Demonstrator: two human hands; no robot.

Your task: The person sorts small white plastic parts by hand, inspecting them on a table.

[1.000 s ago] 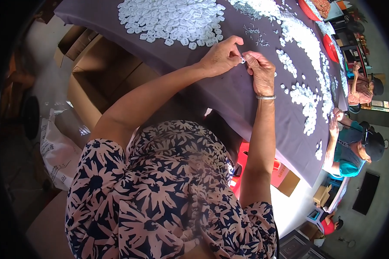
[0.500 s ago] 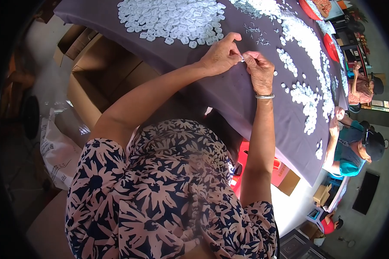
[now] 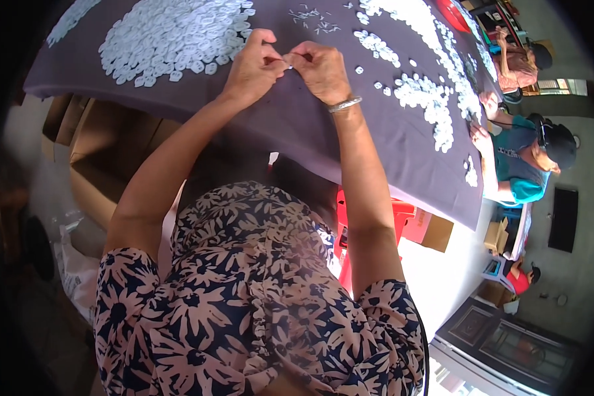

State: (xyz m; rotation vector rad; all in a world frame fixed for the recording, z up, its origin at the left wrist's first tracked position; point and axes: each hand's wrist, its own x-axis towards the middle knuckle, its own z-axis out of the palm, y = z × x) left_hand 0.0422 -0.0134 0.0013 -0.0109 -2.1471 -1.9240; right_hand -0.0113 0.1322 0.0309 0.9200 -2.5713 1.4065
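My left hand (image 3: 252, 71) and my right hand (image 3: 323, 71) meet above the near part of the dark tablecloth (image 3: 257, 129). Thumb and forefinger of each are pinched together on a small white piece (image 3: 288, 65), mostly covered by the fingertips, so its exact kind does not show. Just beyond my left hand spreads a big heap of flat white plastic pieces (image 3: 171, 39) with rounded outlines. Thin grey slivers (image 3: 313, 20) lie scattered past my fingertips. To the right of my right hand are looser clusters of small white pieces (image 3: 419, 92).
Open cardboard boxes (image 3: 92, 158) stand below the table's left edge. A red stool (image 3: 343, 224) is beneath the near edge. Along the right side sits a co-worker in a dark cap (image 3: 525, 155), hands on the table; another person (image 3: 516, 66) is farther off, near a red basket (image 3: 454, 14).
The whole view has swung, so the table and heap appear farther left. My hands are still together, pinching the small white piece. The co-worker's hands have moved slightly.
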